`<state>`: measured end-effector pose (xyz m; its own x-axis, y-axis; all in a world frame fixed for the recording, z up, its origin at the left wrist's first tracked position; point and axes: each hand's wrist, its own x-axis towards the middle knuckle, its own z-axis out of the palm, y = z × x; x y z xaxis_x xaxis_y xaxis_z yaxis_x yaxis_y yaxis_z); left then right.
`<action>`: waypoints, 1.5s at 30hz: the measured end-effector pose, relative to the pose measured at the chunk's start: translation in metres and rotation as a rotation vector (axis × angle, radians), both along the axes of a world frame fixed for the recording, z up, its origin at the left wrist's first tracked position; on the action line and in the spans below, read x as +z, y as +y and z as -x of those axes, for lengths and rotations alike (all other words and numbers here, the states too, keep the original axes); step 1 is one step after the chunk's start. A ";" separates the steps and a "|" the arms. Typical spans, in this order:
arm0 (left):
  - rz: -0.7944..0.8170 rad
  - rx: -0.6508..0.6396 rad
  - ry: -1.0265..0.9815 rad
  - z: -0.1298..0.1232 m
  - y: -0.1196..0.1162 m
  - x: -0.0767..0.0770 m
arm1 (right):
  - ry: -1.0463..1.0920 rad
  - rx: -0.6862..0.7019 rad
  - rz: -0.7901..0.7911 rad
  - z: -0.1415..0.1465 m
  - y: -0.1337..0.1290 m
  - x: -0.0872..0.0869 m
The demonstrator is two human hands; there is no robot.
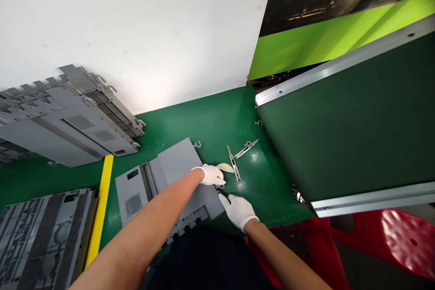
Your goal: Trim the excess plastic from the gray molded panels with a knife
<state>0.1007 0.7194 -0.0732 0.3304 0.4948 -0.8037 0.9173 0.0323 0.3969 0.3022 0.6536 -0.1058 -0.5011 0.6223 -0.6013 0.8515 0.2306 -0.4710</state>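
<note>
A grey plastic panel [180, 158] lies flat on the green surface [190, 113] in front of me, with a vent grid and slots at its left end. My left hand [210, 175], in a white glove, has its fingers closed at the panel's right edge, at a small hook there. My right hand [239, 211], gloved too, is closed just beside it at the same edge. A small dark tip shows at its fingers, too small to name. Right of my left hand lie a thin beige curved piece [225, 168] and two slim cutter knives, one near [234, 163] and one farther [246, 148].
Stacked grey panels [78, 118] lean by the white wall [136, 31] at left; more lie [44, 235] beyond a yellow stripe [100, 213]. A dark green conveyor belt [353, 122] with metal rails rises at right. Red plastic stools [408, 240] stand below it.
</note>
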 end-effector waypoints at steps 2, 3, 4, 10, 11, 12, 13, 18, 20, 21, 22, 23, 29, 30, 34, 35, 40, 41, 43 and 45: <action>0.002 -0.003 -0.001 0.000 0.000 0.000 | 0.004 0.003 -0.010 -0.001 0.000 0.000; 0.001 -0.007 -0.004 0.000 0.001 0.000 | 0.011 0.005 -0.008 -0.001 0.000 0.000; 0.000 -0.011 -0.007 0.000 0.001 0.000 | 0.020 0.006 -0.003 -0.002 0.001 0.000; -0.013 -0.019 -0.019 0.001 0.002 -0.006 | 0.060 0.000 0.046 -0.007 0.005 0.000; -0.014 -0.016 -0.017 0.001 0.002 -0.007 | 0.056 0.000 0.050 -0.006 0.004 0.000; -0.015 -0.011 -0.015 0.001 0.002 -0.007 | 0.049 0.001 0.049 -0.005 0.004 0.001; -0.016 -0.004 -0.012 0.000 0.002 -0.007 | 0.039 0.003 0.043 -0.004 0.003 0.002; -0.015 0.032 -0.004 -0.001 0.001 -0.003 | -0.026 0.012 0.006 0.005 0.000 0.007; -0.013 0.039 -0.003 -0.001 0.001 -0.002 | -0.051 0.020 0.010 0.008 0.000 0.007; -0.012 0.040 -0.002 -0.001 0.001 -0.002 | -0.062 0.022 0.011 0.009 0.000 0.007; -0.013 0.040 -0.003 -0.001 0.001 -0.002 | -0.071 0.023 0.006 0.009 0.000 0.006; -0.013 0.038 -0.004 0.000 0.001 -0.003 | -0.076 0.023 0.000 0.010 0.000 0.005; -0.005 -0.006 -0.030 0.000 0.008 -0.001 | -0.049 0.029 0.006 0.011 0.002 0.004; -0.002 -0.019 -0.035 0.000 0.009 0.000 | -0.039 0.027 0.011 0.010 0.003 0.004; 0.002 -0.057 -0.032 -0.003 0.014 0.003 | -0.014 -0.017 0.035 0.008 0.007 0.006; 0.002 -0.062 -0.028 -0.003 0.015 0.003 | -0.011 -0.032 0.044 0.007 0.007 0.007; 0.000 -0.070 -0.017 -0.003 0.013 0.001 | 0.004 -0.100 0.101 0.006 0.007 0.010; -0.003 -0.067 -0.017 -0.003 0.013 0.001 | 0.007 -0.109 0.116 0.006 0.007 0.009; -0.009 -0.058 -0.019 -0.003 0.012 -0.001 | 0.009 -0.119 0.140 0.007 0.006 0.008; -0.016 -0.044 -0.018 -0.002 0.012 -0.002 | -0.002 -0.127 0.137 0.008 0.006 0.006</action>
